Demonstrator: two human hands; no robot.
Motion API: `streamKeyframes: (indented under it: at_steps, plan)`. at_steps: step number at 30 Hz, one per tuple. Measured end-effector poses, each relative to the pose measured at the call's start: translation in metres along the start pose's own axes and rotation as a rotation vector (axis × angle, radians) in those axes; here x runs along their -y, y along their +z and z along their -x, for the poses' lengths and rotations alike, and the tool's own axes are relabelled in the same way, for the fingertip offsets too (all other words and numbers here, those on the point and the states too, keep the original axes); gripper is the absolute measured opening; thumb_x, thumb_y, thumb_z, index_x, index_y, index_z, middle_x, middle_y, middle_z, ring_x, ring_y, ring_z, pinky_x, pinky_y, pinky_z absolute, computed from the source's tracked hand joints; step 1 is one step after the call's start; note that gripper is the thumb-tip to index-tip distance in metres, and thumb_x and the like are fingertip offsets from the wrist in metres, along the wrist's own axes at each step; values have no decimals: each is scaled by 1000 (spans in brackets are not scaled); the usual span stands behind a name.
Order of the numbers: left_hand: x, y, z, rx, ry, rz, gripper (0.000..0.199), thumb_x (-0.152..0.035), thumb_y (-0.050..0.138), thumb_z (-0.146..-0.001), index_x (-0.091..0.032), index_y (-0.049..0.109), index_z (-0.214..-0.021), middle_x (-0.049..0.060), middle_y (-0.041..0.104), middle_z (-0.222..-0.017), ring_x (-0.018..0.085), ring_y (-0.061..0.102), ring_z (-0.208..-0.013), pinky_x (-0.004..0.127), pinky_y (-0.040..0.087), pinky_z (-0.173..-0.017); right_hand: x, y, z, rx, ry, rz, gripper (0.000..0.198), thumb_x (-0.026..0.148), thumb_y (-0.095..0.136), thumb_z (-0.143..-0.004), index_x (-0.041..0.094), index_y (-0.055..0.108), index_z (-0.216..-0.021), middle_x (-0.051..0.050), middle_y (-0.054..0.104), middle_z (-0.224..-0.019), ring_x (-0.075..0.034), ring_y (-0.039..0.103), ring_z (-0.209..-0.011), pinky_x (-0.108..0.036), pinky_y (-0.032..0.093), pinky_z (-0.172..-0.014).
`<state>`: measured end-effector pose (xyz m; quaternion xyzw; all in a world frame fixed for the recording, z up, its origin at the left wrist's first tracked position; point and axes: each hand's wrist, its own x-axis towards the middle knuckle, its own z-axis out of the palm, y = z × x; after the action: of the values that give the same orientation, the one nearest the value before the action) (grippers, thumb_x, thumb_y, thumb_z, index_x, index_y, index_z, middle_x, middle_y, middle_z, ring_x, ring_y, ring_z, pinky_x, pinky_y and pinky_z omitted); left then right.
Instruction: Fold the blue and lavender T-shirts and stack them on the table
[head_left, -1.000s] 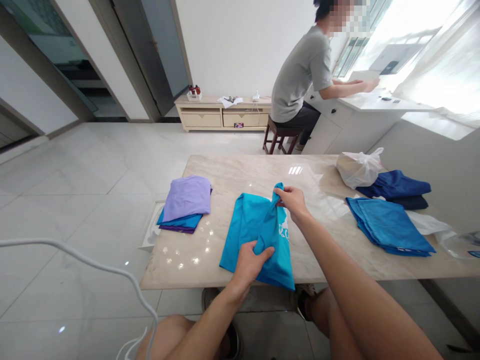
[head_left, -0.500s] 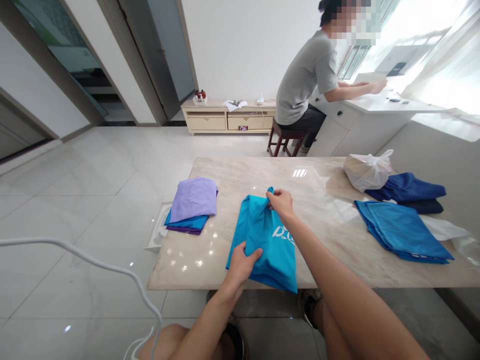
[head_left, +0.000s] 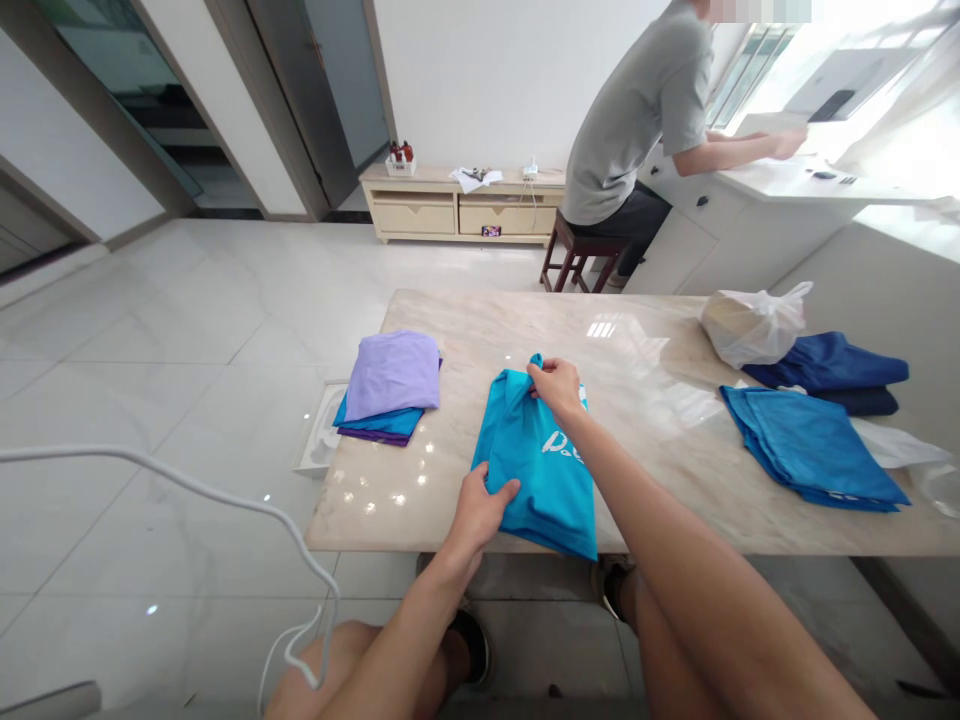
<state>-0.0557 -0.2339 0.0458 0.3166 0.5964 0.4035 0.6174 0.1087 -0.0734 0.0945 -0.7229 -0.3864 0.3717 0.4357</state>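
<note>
A bright blue folded cloth (head_left: 540,500), perhaps a T-shirt, lies near the front edge of the table, with white lettering on its right half. My right hand (head_left: 557,385) pinches a bunched fold at its far edge, and a small twist of fabric pokes up past the fingers. At the near left side, my left hand (head_left: 480,505) grips the cloth with the thumb on top; some of its fingers are hidden. To the left sits a small stack with a lilac folded cloth (head_left: 396,372) on top and blue and purple layers beneath.
On the marble-look table (head_left: 420,310), another blue folded cloth (head_left: 814,445), navy cloth (head_left: 840,365) and a tied white plastic bag (head_left: 754,325) lie at right. A white box (head_left: 319,430) is beyond the left edge. A white cable (head_left: 187,485) crosses lower left. A person (head_left: 637,110) sits beyond.
The view has tilted slightly, so the table and everything on it appear higher. Both hands keep nearly the same hold on the blue cloth, its far fold still bunched.
</note>
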Motion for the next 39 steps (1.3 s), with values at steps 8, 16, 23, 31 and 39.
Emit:
streamKeyframes:
  at_steps: [8,16,23,31,39]
  plan:
    - [-32,-32,8,-24,131,-1070,56,-24,65,-104,-15,47,-157,13,81,-114,31,76,-115,35,50,-92,-4,-15,-7,232,-67,145,14,23,72,-94,18,74,-81,-5,80,-78,-17,75,-68,-22,54,-59]
    - [-56,-15,5,21,176,-1351,38,-15,55,-105,-19,60,-143,16,78,-124,33,76,-117,36,51,-88,-23,-80,4,221,-448,834,15,20,66,-97,19,80,-91,-12,83,-97,-27,77,-97,-27,50,-80]
    - [-69,-3,9,-96,145,-1530,41,-8,41,-106,-12,56,-144,23,74,-122,32,76,-115,36,54,-90,-54,-101,1,368,-530,978,29,25,60,-106,15,78,-126,-18,77,-134,-31,72,-124,-34,51,-106]
    - [-65,2,6,-92,226,-1531,33,-23,47,-111,-18,62,-140,21,69,-130,33,73,-118,37,55,-91,-43,-68,-31,360,-712,1037,42,20,52,-109,12,68,-146,-19,69,-145,-33,61,-136,-40,44,-120]
    - [-70,-7,3,145,298,-1510,28,-26,55,-109,-18,73,-129,20,68,-132,36,67,-124,42,54,-95,-31,-6,-54,388,-644,1090,40,28,63,-107,13,73,-142,-19,74,-141,-34,62,-132,-38,45,-114]
